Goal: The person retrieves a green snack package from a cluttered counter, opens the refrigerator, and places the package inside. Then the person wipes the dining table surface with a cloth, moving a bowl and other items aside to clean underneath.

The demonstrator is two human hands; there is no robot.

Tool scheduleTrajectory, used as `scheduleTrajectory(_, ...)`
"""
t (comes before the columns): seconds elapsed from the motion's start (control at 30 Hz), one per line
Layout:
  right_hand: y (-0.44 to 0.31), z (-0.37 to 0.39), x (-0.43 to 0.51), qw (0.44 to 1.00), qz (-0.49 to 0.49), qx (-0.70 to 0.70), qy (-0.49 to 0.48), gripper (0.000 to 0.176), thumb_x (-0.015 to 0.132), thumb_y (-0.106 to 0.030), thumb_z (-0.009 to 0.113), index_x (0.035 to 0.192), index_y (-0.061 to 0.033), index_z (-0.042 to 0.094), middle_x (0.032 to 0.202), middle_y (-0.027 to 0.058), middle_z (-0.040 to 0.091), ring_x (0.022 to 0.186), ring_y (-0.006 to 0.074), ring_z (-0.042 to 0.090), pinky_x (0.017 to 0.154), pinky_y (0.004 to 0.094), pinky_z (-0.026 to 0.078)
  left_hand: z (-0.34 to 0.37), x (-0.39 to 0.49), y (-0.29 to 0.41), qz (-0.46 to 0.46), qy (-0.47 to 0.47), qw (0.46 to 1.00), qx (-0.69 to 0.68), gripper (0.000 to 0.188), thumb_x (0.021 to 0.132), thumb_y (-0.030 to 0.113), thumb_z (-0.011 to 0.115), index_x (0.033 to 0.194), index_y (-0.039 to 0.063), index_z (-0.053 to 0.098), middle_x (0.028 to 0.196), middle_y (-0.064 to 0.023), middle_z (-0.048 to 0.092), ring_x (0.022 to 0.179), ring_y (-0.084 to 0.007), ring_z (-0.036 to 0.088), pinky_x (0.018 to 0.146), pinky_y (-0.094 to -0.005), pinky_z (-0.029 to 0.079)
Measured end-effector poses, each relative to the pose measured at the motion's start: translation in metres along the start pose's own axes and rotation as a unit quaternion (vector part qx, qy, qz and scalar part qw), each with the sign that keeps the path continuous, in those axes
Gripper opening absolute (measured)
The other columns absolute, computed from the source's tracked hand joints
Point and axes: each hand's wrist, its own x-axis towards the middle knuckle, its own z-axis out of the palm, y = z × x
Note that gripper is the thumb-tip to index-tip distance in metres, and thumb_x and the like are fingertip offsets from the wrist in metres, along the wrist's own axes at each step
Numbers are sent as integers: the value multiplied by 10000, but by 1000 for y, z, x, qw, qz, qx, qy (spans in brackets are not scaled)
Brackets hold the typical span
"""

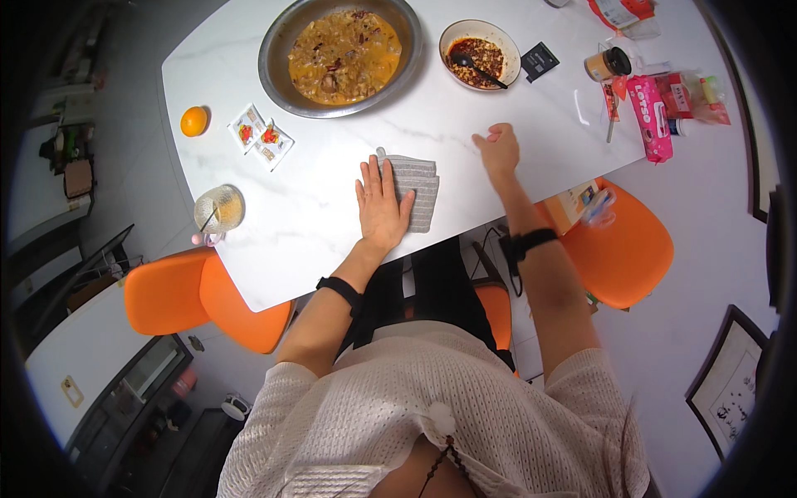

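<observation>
A folded grey striped cloth (423, 196) lies near the front edge of the white marbled table (324, 243). My left hand (380, 208) rests flat with its fingers apart, partly over the cloth's left side. To the right of the cloth, my right hand (500, 149) is held over the table with its fingers curled; nothing shows in it. Beyond the hands stand a large metal basin of stewed food (342, 59) and a white bowl of chili sauce (478, 55) with a black spoon in it.
At the left are an orange (193, 121), opened printed packets (271, 144) and a textured glass (219, 209) with a straw or stirrer. A lidded jar (607, 64), a pink package (650, 118) and other packets lie right. Orange chairs (629, 249) flank the table.
</observation>
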Motion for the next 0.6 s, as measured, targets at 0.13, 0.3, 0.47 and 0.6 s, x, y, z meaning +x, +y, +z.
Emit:
scheduleTrajectory(0.13, -25, -3, 23, 986, 95, -110, -80, 610, 673, -365, 827, 1143, -107, 536, 1233, 89, 531, 1200, 299, 450, 888, 472, 450, 7, -4, -5, 15, -20, 998, 57, 774, 933, 390, 518, 1496, -11, 170, 1575, -218, 70, 1459, -395, 18, 1166, -522, 42)
scheduleTrajectory(0.3, -62, 0, 18, 967, 195, -154, -63, 830, 636, -452, 840, 1257, -47, 467, 1296, 152, 486, 1226, 310, 444, 948, 473, 439, 6, -3, -6, 73, -20, 994, 81, 746, 914, 339, 562, 1479, -13, 226, 1570, -212, 114, 1459, -384, 65, 1165, -513, 81)
scheduleTrajectory(0.47, -59, -7, 29, 963, 196, -146, -113, 884, 616, -457, 852, 1277, -30, 449, 1311, 158, 475, 1237, 316, 434, 951, 466, 454, 3, -7, -4, 157, -32, 987, 10, 722, 893, 337, 602, 1447, -16, 303, 1554, -212, 181, 1455, -364, 129, 1161, -500, 134)
scheduleTrajectory(0.6, -57, -6, 34, 962, 201, -126, -139, 905, 608, -434, 864, 1293, -27, 436, 1332, 166, 458, 1248, 322, 419, 952, 462, 465, -4, -14, -6, 153, -112, 982, 15, 960, 790, 514, 676, 1477, 1, 244, 1566, -205, 134, 1463, -358, 74, 1174, -490, 91)
